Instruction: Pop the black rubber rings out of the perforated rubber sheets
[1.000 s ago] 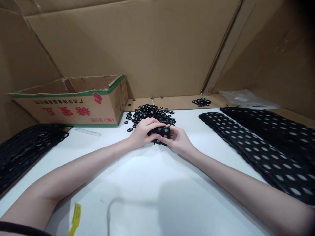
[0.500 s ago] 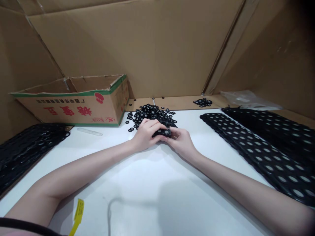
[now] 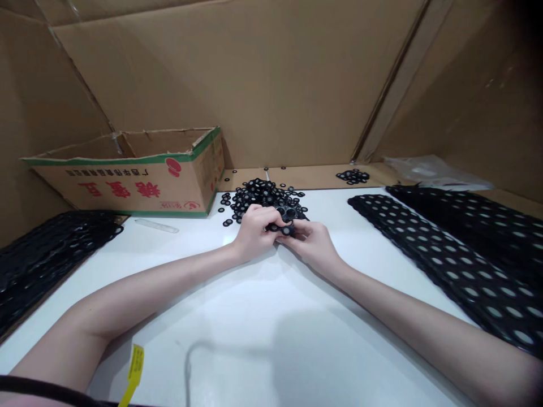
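Both hands meet at the middle of the white table, just in front of a heap of small black rings (image 3: pixel 257 192). Between them is a black sheet with round holes (image 3: pixel 285 230), folded or bunched up and partly covered by fingers. My left hand (image 3: pixel 257 229) is closed round its left part, thumb and fingers bent over it. My right hand (image 3: pixel 311 240) pinches its right end between thumb and fingers. How much of the sheet lies behind the fingers is hidden.
A cardboard box (image 3: pixel 139 186) stands at the back left. Black sheets lie at left (image 3: pixel 51 243); perforated black sheets (image 3: pixel 441 249) lie at right. A whitish stick (image 3: pixel 156 226) lies before the box. A small ring pile (image 3: pixel 353 176) and clear plastic bag (image 3: pixel 439 172) are behind.
My left fingers have curled further over the black sheet, and the sheet has bent, showing larger holes above the fingers. My right hand keeps its pinch. The view has shifted slightly.
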Tool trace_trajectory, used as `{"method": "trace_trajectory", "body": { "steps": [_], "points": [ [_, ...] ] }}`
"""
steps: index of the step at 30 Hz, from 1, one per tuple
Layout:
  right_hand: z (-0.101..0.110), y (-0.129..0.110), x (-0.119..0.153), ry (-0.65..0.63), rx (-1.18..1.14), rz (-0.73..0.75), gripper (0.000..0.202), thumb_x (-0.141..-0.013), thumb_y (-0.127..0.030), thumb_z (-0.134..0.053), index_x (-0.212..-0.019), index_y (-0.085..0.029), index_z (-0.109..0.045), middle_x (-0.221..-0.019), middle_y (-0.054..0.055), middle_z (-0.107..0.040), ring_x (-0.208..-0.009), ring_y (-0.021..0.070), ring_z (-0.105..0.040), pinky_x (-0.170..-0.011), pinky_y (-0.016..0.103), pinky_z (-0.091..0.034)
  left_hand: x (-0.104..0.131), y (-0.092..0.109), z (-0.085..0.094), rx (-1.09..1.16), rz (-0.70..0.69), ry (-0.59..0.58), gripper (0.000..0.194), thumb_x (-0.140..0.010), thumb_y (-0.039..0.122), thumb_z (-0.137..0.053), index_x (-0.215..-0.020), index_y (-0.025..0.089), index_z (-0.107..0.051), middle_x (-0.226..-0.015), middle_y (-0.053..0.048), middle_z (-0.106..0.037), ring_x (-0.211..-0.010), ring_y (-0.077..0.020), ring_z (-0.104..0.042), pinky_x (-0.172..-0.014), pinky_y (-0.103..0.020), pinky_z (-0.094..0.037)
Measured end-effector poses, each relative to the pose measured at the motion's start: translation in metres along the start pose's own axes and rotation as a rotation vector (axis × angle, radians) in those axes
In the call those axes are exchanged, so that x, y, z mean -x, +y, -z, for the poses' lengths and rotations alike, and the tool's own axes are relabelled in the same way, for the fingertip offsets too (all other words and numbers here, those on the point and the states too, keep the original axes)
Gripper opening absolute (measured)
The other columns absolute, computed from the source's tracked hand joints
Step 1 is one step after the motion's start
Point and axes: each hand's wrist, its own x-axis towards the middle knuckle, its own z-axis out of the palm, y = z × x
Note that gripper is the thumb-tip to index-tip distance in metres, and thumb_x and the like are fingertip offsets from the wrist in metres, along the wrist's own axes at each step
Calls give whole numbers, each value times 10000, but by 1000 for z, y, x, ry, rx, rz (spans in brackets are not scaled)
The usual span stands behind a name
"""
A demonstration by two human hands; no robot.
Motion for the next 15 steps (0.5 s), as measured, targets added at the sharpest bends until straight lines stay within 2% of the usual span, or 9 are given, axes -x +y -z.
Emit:
{"method": "trace_trajectory", "body": {
  "steps": [3,6,11,15],
  "points": [
    [0,1,0,1,37,1,253,-694,-390,-688,-644,-148,-636,-628,21,-619,-625,172,-554,-583,286,-464,1,-2,-1,-22,-33,9,113,-756,104,-580,-670,177,-568,-671,17,-620,-666,-143,-564,-775,-323,-348],
    [1,1,0,3,39,8,229,-706,-372,-669,-678,-146,-648,-664,33,-634,-640,178,-558,-606,298,-467,1,-3,-1,-44,-53,16,117,-788,124,-589,-682,174,-586,-670,11,-605,-674,-145,-552,-786,-332,-348],
    [1,-1,1,-6,-4,-26,240,-703,-389,-672,-708,-149,-658,-682,37,-654,-657,193,-573,-611,296,-459,0,-2,5,-88,-98,51,111,-789,305,-680,-805,195,-683,-1009,-71,-608,-973,-225,-520,-875,-367,-378],
    [1,-2,1,-25,67,-24,243,-725,-392,-642,-656,-158,-643,-609,15,-609,-583,160,-506,-555,278,-400,-2,-2,9,-110,-114,85,187,-821,331,-649,-943,202,-708,-968,-79,-606,-927,-219,-518,-860,-375,-380]
  ]
}}
